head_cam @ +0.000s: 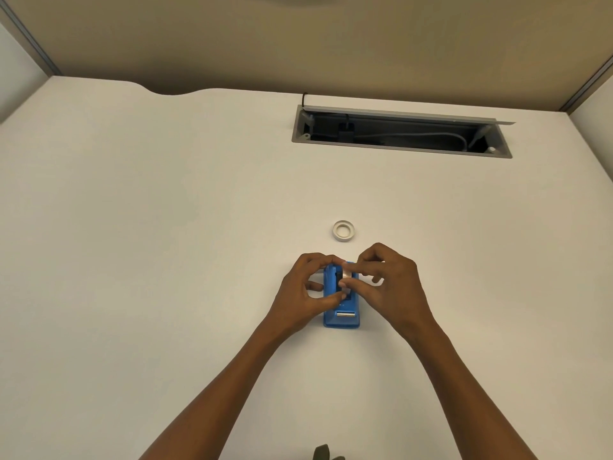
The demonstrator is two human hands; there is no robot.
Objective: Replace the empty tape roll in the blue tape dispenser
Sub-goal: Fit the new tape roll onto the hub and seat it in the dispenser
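Observation:
The blue tape dispenser (341, 315) stands on the white desk, its metal cutter facing me. Both hands are over its far half. My left hand (306, 290) pinches the dispenser's left side with thumb and fingers. My right hand (386, 283) has its fingertips on a pale tape roll (347, 275) sitting in the dispenser's slot; most of the roll is hidden by fingers. A second white roll (343, 231) lies flat on the desk just beyond the hands, untouched.
An open grey cable hatch (401, 132) with cords inside is recessed in the desk at the far right. Beige partition walls enclose the desk at the back and sides. A dark object (323, 453) pokes in at the bottom edge.

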